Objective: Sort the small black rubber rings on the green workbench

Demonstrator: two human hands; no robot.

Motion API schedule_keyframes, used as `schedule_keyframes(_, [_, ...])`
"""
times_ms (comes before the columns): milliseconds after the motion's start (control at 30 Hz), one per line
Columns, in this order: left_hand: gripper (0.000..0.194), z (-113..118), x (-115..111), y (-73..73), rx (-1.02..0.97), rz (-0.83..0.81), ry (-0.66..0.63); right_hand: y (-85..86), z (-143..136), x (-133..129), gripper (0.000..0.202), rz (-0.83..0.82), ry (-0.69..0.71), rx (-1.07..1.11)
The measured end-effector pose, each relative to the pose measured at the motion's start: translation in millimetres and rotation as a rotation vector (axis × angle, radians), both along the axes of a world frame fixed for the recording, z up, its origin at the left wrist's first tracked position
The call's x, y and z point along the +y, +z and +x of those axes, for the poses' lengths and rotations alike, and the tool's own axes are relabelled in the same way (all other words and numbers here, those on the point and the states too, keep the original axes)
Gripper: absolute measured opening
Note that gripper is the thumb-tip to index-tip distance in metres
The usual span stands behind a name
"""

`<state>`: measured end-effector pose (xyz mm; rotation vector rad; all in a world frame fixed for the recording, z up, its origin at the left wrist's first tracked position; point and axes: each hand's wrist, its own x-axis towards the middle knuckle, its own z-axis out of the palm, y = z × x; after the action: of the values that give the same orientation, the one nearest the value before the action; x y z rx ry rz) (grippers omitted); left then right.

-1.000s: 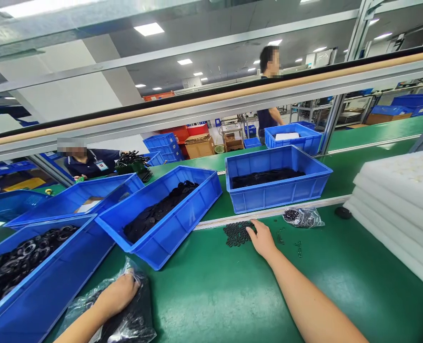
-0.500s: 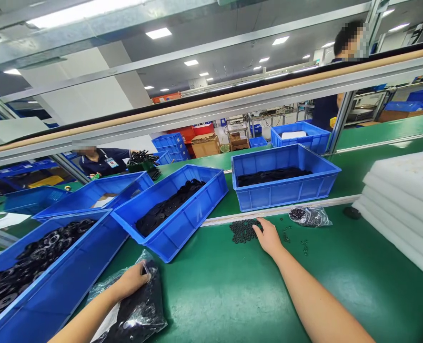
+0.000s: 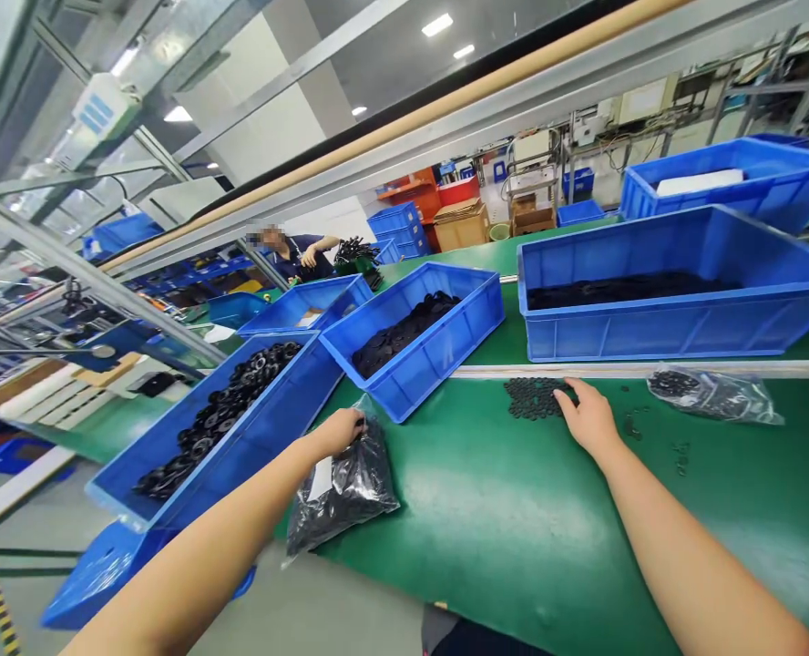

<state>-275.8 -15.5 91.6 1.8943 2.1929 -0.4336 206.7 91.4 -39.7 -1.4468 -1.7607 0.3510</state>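
Observation:
My left hand [image 3: 340,432] is closed on the top of a clear plastic bag [image 3: 350,483] full of black parts, which rests at the table's near left edge. My right hand [image 3: 586,415] lies on the green table at the right side of a flat patch of small black rings [image 3: 533,398]; its fingers are apart and it holds nothing that I can see. A few loose rings [image 3: 633,425] lie to the right of that hand. Further right is a smaller clear bag [image 3: 711,394] with dark small parts inside.
Blue bins stand around the table: one with black rings [image 3: 131,510] at left, one with black discs [image 3: 411,383] in the middle, a large one [image 3: 678,333] at right. A metal rail [image 3: 445,155] crosses above. A person [image 3: 302,257] sits beyond the bins.
The view has turned left and shifted, so the bins and bag appear further right. My left hand still grips the bag; my right hand remains beside the ring patch.

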Motion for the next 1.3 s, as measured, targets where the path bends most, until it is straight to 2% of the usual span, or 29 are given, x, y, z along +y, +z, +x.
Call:
schedule_keyframes(200, [0.016,11.5,-4.0,-24.5,-0.024,0.12,0.007,3.7,-0.4,-2.1,0.048,-0.005,0.004,-0.013])
schedule_keyframes(433, [0.022,6.8,-21.1,-22.6,-0.087,0.328,0.006,5.6,-1.1,-2.6,0.044,-0.001,0.012,-0.032])
schedule_keyframes(700, [0.028,-0.1,-42.8,-42.5,-0.07,0.492,0.1,2.6,-0.9,-3.1,0.042,0.033,0.014,-0.047])
schedule_keyframes(833, [0.021,4.5,-47.3,-36.3,-0.091,0.47,0.015,1.9,0.6,-2.4,0.042,0.042,0.019,-0.048])
schedule_keyframes(967, [0.019,10.5,-41.7,-23.3,-0.06,0.304,-0.136,1.4,1.6,-1.5,0.042,0.039,0.014,-0.044])
schedule_keyframes(1067, [0.02,6.8,-32.3,-17.5,-0.06,0.27,-0.15,1.2,1.5,-1.4,0.041,0.036,0.009,-0.041])
schedule_keyframes(1133, [0.02,0.8,-28.1,-18.7,-0.13,0.335,-0.09,1.3,1.1,-1.7,0.04,0.032,0.012,-0.04])
schedule_keyframes(1300, [0.032,-11.9,-37.5,-35.7,-0.362,0.592,0.202,2.9,0.2,-2.7,0.043,0.037,0.012,-0.043])
